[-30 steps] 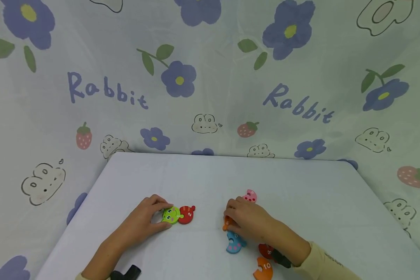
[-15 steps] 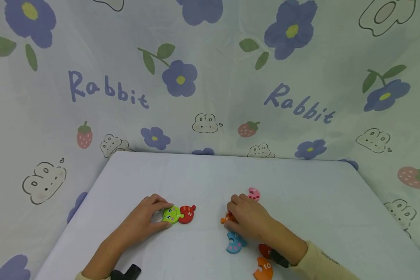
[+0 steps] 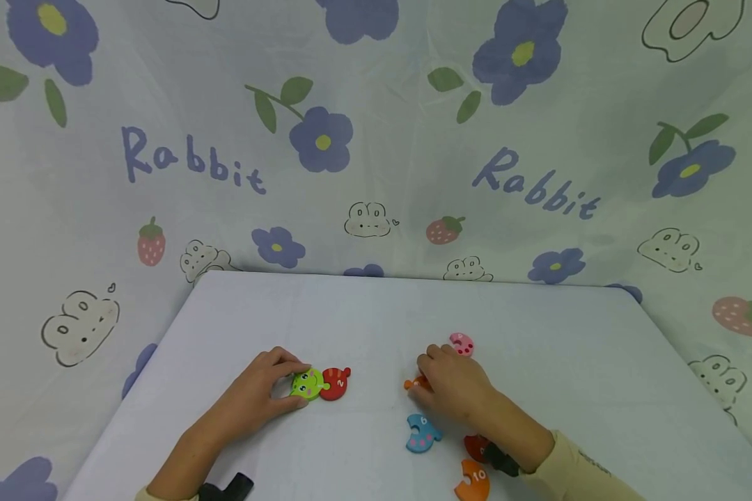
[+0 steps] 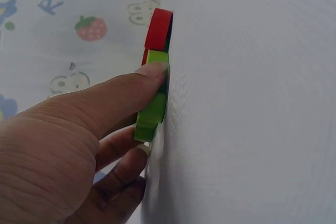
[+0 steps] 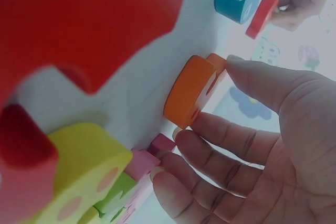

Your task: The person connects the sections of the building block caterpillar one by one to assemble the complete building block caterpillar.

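With thumb and fingers, my left hand (image 3: 257, 393) pinches a green smiling-face puzzle piece (image 3: 307, 384) lying on the table. Joined to its right side is a red piece (image 3: 335, 384) numbered 2. My right hand (image 3: 454, 384) pinches an orange puzzle piece (image 5: 189, 93) between thumb and index finger; in the head view most of that piece is hidden under the hand. Beyond the right fingers lies a pink piece (image 3: 462, 344) with red dots. A blue piece (image 3: 421, 435) sits just in front of the right hand, apart from it.
Near the right wrist lie a dark red piece (image 3: 475, 447), partly covered, and an orange piece (image 3: 474, 479) numbered 10. The right wrist view also shows a yellow piece (image 5: 86, 163) and a green piece (image 5: 114, 195). A patterned cloth (image 3: 376, 139) hangs behind the white table (image 3: 326, 313).
My right hand has shifted right and slightly away with the orange piece, leaving the blue one. The pink piece has slid back and right. My left hand stays put.
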The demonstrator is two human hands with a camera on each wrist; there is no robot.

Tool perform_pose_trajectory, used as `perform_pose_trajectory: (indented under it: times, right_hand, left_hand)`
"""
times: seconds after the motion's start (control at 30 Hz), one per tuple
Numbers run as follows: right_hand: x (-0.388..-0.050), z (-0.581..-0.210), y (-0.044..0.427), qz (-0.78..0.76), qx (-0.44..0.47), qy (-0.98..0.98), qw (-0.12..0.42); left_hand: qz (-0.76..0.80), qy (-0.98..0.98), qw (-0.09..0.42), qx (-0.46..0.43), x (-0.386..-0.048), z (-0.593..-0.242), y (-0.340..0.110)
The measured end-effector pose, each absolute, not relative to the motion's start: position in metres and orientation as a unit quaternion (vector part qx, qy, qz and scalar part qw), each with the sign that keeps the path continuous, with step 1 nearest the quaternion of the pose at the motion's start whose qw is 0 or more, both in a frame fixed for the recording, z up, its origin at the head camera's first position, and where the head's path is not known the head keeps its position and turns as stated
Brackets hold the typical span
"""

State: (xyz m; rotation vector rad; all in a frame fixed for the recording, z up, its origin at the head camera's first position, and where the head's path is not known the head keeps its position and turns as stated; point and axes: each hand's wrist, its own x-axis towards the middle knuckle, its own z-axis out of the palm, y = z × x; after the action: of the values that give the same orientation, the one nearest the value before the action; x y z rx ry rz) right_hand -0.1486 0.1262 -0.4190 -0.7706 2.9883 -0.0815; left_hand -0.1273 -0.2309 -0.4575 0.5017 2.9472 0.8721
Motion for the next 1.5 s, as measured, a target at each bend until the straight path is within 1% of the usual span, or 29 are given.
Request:
perform_pose_trajectory:
  times: [0.2,0.4,0.63,0.87,1.0,1.27,1.5]
  right_hand:
    - [-0.147,-0.418,0.129,-0.037,-0.231,0.972,0.027]
    - [-0.147,-0.416,0.132,-0.059,-0.217,0.974,0.040]
    - [-0.150,-0.410,0.135,-0.065,-0.220,0.970,0.077]
    - [-0.150,-0.404,0.145,-0.061,-0.261,0.955,0.125]
    - [-0.150,-0.403,0.148,-0.047,-0.276,0.952,0.125]
    - [-0.147,-0.406,0.146,-0.028,-0.283,0.953,0.107]
    - [-0.148,-0.407,0.148,-0.027,-0.280,0.954,0.104]
  left_hand:
    - [0.279,0.947,0.016,0.161,-0.129,-0.457,-0.229]
    - [0.279,0.946,0.017,0.164,-0.129,-0.455,-0.228]
    - [0.283,0.945,0.013,0.166,-0.127,-0.458,-0.231]
    - [0.305,0.937,0.016,0.168,-0.128,-0.459,-0.232]
    - [0.311,0.936,0.020,0.165,-0.129,-0.460,-0.233]
    - [0.333,0.931,0.023,0.146,-0.131,-0.465,-0.239]
    - [0.344,0.925,0.017,0.162,-0.131,-0.467,-0.241]
